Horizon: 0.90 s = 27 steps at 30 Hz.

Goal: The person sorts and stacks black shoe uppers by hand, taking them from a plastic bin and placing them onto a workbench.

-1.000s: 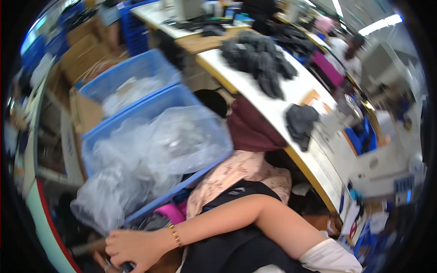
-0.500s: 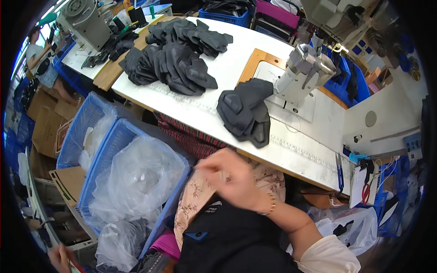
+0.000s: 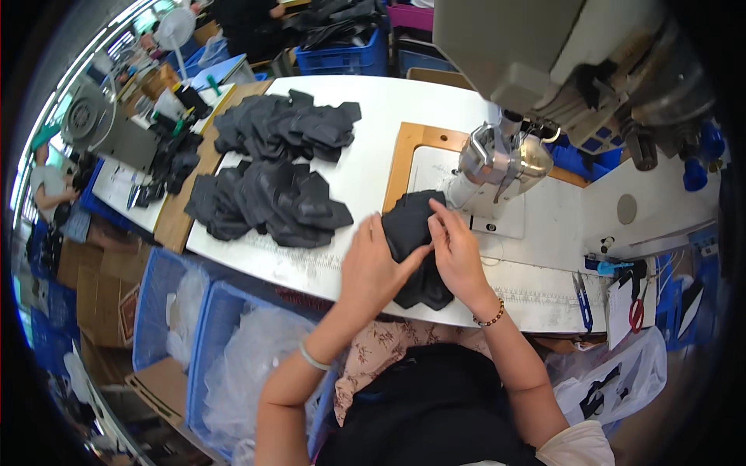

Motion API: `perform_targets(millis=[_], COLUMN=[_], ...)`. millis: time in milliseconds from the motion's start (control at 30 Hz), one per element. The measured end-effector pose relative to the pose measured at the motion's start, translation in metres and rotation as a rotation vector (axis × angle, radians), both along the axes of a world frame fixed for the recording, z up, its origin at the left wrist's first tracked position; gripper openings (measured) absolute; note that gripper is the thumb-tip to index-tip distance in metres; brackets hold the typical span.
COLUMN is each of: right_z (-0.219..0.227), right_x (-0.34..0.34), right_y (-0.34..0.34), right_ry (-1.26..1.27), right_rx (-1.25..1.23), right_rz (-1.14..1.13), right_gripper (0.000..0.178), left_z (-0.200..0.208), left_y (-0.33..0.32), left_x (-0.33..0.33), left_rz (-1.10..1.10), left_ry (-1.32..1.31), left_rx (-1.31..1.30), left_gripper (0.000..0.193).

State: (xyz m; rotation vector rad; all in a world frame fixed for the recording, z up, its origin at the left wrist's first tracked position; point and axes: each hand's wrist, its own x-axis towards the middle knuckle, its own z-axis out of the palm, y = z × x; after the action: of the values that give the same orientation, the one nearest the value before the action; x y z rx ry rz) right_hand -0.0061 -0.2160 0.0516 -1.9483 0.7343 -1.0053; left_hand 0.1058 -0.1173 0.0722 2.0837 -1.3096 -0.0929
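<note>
Dark matte fabric point(image 3: 408, 223), uneven in outline, in the grasp of left hand point(image 3: 370, 266) and right hand point(image 3: 460, 260)

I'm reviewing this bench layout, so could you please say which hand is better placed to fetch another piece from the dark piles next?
Probably the left hand: it is closer to the dark grey piles, while the right hand lies toward the sewing machine. Both touch dark pieces.

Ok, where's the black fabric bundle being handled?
Head view, just right of centre: the black fabric bundle sits between the left hand and right hand, near the silver metal machine head.
</note>
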Motion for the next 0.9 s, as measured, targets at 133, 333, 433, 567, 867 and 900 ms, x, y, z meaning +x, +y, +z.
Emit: perform_targets(millis=[133,333,433,567,867,900], right_z=[0.004,0.006,0.008,0.008,0.001,0.002], right_x=[-0.003,-0.012,-0.007,0.001,0.002,0.002], right_y=[-0.003,-0.006,-0.001,0.004,0.009,0.011], right_ry=[0.038,0.046,0.057,0.13,0.04,0.037], right_rx=[0.294,0.408,0.388,0.337,0.122,0.115], right_rz=[0.006,0.199,0.162,0.056,0.003,0.026], right_gripper=[0.026,0.024,0.016,0.011,0.014,0.014], left_z=[-0.018,-0.027,-0.032,-0.046,-0.034,-0.038], left_y=[-0.002,0.011,0.012,0.018,0.016,0.018], left_x=[0.002,0.016,0.017,0.029,0.01,0.012], left_rz=[-0.083,-0.192,-0.208,-0.252,-0.177,-0.142], left_ry=[0.331,0.42,0.441,0.668,0.325,0.172], left_rx=[-0.114,-0.165,-0.196,-0.317,-0.209,-0.171], left_gripper=[0.076,0.075,0.073,0.062,0.066,0.071])
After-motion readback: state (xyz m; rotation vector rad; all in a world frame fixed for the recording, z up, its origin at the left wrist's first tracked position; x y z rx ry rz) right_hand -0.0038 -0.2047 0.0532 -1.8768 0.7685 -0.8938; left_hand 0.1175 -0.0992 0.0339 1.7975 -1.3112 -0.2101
